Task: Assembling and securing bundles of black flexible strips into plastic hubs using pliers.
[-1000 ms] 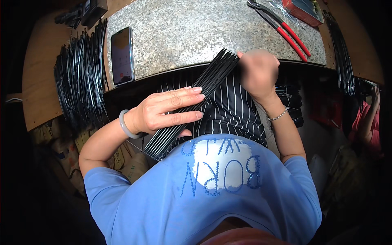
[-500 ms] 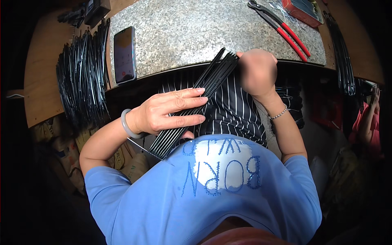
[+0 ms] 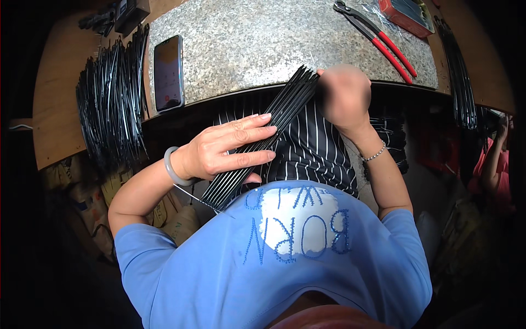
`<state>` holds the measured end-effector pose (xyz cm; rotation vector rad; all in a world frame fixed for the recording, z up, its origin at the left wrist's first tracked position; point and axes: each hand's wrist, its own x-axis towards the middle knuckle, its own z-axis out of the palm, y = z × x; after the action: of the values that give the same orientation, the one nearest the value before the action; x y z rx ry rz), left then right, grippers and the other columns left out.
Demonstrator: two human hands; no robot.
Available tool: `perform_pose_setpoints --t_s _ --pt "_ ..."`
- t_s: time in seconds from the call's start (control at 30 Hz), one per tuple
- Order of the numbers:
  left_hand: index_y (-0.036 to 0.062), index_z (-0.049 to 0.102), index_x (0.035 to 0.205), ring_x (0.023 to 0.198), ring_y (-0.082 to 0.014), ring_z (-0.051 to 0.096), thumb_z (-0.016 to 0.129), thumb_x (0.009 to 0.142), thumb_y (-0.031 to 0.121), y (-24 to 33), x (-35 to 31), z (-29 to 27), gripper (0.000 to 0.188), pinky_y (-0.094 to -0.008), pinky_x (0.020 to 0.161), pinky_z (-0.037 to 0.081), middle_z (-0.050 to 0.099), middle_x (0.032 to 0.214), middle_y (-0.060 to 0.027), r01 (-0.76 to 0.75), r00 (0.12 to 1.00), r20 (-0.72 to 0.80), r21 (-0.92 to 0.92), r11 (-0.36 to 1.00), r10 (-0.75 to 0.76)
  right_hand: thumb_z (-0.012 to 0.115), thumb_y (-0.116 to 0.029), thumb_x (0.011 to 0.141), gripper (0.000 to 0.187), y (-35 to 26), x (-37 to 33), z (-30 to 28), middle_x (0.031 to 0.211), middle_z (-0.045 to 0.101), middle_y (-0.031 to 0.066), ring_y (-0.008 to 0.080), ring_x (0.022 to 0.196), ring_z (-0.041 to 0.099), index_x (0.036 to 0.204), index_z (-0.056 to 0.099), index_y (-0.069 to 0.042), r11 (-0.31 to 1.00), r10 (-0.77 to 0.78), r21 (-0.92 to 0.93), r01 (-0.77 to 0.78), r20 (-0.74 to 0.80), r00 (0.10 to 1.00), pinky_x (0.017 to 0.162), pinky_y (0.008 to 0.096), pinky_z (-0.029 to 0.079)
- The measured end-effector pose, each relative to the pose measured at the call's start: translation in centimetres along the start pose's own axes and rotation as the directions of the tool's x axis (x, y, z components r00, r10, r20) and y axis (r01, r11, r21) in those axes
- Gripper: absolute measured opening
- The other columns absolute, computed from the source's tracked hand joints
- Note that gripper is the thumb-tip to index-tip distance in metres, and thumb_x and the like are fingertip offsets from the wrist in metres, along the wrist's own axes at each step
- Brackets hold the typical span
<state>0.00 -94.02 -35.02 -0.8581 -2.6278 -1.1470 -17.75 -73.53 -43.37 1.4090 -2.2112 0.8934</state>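
A flat bundle of long, thin black strips [image 3: 293, 97] lies slanted over my lap, its lower end against my shirt. My left hand [image 3: 230, 147] grips it around the middle, fingers laid across the top and thumb underneath. A thin, shiny wire-like strand [image 3: 189, 193] sticks out at the lower end. At the upper end, my right hand [image 3: 346, 98] is drawn together in a fist beside the strip tips. A blurred patch covers its fingers, so what they hold is hidden.
A speckled stone slab [image 3: 235, 44] lies ahead, bearing a phone [image 3: 168, 74] and red-handled pliers [image 3: 378, 41]. A red box [image 3: 405, 16] stands at the far right. Black strip bundles hang over the table's left [image 3: 112, 98] and right [image 3: 457, 77] edges. Another person's arm [image 3: 496, 159] shows at far right.
At their upper end the strips have come closer side by side; a few stood apart before. My left fingers have shifted slightly, and my right hand has barely moved.
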Motion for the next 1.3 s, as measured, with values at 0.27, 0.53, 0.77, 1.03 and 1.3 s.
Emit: perform_pose_setpoints --t_s 0.27,0.53,0.77,1.03,1.3 --pt "0.0025 0.067 0.098 0.113 -0.0365 0.053 0.073 0.071 0.026 0.0 0.0 0.1 0.036 -0.0408 0.095 0.046 0.057 0.118 -0.0200 -0.012 1.000 0.008 0.031 0.999 0.012 0.056 0.002 0.075 0.037 0.0 0.1 -0.1 0.091 0.049 0.0051 0.0199 0.078 0.043 0.110 0.059 -0.009 1.000 -0.003 0.009 0.002 0.028 1.000 0.080 0.0312 0.032" --pt "0.0025 0.067 0.096 0.111 -0.0349 0.055 0.073 0.072 0.025 0.0 0.1 0.0 0.034 -0.0388 0.093 0.049 0.058 0.117 -0.0193 -0.027 1.000 0.010 0.051 0.998 0.027 0.056 0.001 0.074 0.035 0.6 0.4 -0.3 0.092 0.049 0.0045 0.0195 0.078 0.042 0.108 0.060 -0.009 0.996 -0.008 0.089 0.002 0.068 0.998 0.081 0.0303 0.031" --pt "0.0016 0.067 0.095 0.109 -0.0345 0.056 0.073 0.072 0.025 -0.1 0.2 0.3 0.033 -0.0382 0.092 0.049 0.058 0.116 -0.0193 -0.050 0.999 0.008 0.020 0.999 0.050 0.058 0.001 0.074 0.030 -0.4 1.0 -0.1 0.092 0.051 0.0047 0.0196 0.079 0.045 0.103 0.060 -0.009 0.993 0.054 0.099 -0.057 0.030 0.998 0.080 0.0305 0.032" --pt "0.0005 0.066 0.095 0.108 -0.0343 0.057 0.073 0.072 0.025 -0.4 0.3 0.0 0.034 -0.0384 0.092 0.049 0.059 0.115 -0.0195 -0.041 0.999 0.003 0.012 0.999 0.041 0.066 -0.008 0.073 0.013 1.2 -0.7 -2.5 0.079 0.051 -0.0007 0.0170 0.073 0.044 0.084 0.060 -0.012 0.996 0.090 0.019 -0.089 -0.041 0.995 0.083 0.0316 0.029" --pt "-0.0004 0.066 0.096 0.108 -0.0320 0.058 0.075 0.069 0.028 -0.4 0.8 -1.3 0.040 -0.0396 0.094 0.047 0.060 0.113 -0.0184 -0.113 0.994 -0.005 0.068 0.991 0.113 0.075 -0.020 0.068 0.020 0.5 0.8 -4.7 0.074 0.055 -0.0016 0.0166 0.073 0.047 0.077 0.060 -0.010 0.980 0.183 0.079 -0.184 0.029 0.983 0.080 0.0299 0.032"
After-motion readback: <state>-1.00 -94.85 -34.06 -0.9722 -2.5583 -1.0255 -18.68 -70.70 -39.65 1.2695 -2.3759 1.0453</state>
